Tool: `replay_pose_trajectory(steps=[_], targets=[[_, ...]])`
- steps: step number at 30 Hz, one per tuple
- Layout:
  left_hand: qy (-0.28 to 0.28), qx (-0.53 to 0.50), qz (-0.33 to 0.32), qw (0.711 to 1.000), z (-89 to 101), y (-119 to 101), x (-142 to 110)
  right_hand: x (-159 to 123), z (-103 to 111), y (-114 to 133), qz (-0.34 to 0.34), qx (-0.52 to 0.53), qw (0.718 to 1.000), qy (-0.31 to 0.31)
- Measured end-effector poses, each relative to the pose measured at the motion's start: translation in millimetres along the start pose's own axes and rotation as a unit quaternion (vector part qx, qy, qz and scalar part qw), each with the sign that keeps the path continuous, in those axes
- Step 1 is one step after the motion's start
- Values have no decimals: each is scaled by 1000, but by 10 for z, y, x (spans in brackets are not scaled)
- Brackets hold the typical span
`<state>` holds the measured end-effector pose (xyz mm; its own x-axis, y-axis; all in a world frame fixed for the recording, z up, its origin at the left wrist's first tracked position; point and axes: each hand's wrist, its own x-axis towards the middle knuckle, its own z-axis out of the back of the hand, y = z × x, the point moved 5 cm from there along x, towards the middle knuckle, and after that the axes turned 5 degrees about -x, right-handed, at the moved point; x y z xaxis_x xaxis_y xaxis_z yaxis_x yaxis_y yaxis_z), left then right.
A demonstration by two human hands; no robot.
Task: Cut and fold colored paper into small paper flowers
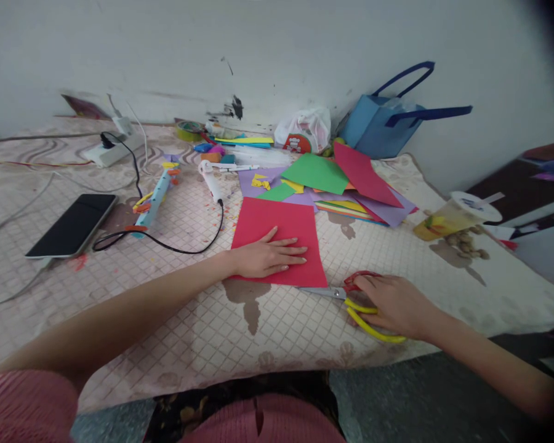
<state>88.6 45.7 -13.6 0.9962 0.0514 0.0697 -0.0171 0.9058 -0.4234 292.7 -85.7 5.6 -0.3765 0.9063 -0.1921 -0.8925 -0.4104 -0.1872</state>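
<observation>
A red sheet of paper (277, 215) lies on the patterned tablecloth (286, 326) in front of me. Flat on top of it, fingers spread, rests my left hand (270, 255). My right hand (392, 301) is closed round the handles of a pair of scissors (337, 293), one handle red and the other yellow. Their blades point left and reach the lower right corner of the red sheet. Whether the blades touch the paper I cannot tell.
Behind the red sheet is a pile of coloured paper (321, 172). A white glue gun (211, 183) with a black cable, a phone (74, 226) and a power strip (115, 147) lie left. At right stand a drink cup (447, 218) and a blue bag (373, 126).
</observation>
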Motion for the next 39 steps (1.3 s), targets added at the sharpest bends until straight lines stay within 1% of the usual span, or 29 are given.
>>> replay_pose_trajectory(steps=[10, 19, 27, 32, 35, 39], targets=[[-21, -19, -6, 1000, -16, 11, 2, -29, -30, -52, 6, -8, 1000, -26], [-24, -21, -5, 999, -10, 3, 5, 50, 44, 43, 4, 28, 999, -41], [-21, -13, 3, 1000, -16, 7, 6, 86, 19, 50, 11, 13, 1000, -17], [-18, -5, 1, 1000, -9, -2, 6, 62, -14, 11, 13, -10, 999, -32], [-15, -3, 1, 1000, -6, -8, 9, 57, 14, 7, 15, -8, 999, -44], [-14, -4, 2, 1000, -5, -13, 11, 84, 58, 38, 12, 8, 999, -40]])
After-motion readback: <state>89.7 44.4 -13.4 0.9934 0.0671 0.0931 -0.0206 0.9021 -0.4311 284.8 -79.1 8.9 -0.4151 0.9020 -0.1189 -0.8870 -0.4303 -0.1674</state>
